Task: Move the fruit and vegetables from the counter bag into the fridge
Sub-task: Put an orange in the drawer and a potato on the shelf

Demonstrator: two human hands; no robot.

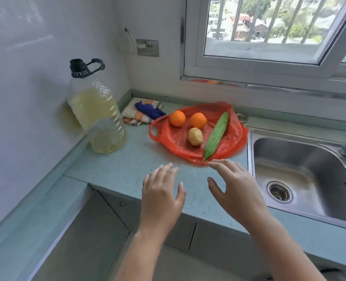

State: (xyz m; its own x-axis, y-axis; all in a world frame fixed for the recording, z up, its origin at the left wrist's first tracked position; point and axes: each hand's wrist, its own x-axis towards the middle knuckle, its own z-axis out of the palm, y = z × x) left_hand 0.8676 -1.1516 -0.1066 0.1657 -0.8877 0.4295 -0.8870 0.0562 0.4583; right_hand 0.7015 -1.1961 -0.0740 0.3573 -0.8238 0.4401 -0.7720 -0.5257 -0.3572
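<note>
A red plastic bag (pixel 168 136) lies flat and spread open on the pale green counter (pixel 117 169). On it rest two oranges (pixel 177 118) (pixel 198 120), a small potato (pixel 195 136) and a long green bitter gourd (pixel 216 136). My left hand (pixel 162 193) hovers over the counter just in front of the bag, fingers straight, holding nothing. My right hand (pixel 235 187) is spread open beside it, its fingertips close to the gourd's near tip and the bag's front edge. No fridge is in view.
A large oil bottle (pixel 97 112) with a black cap stands at the left against the wall. A folded cloth with a blue rag (pixel 143 111) lies in the corner. A steel sink (pixel 304 171) sits to the right. A window is above.
</note>
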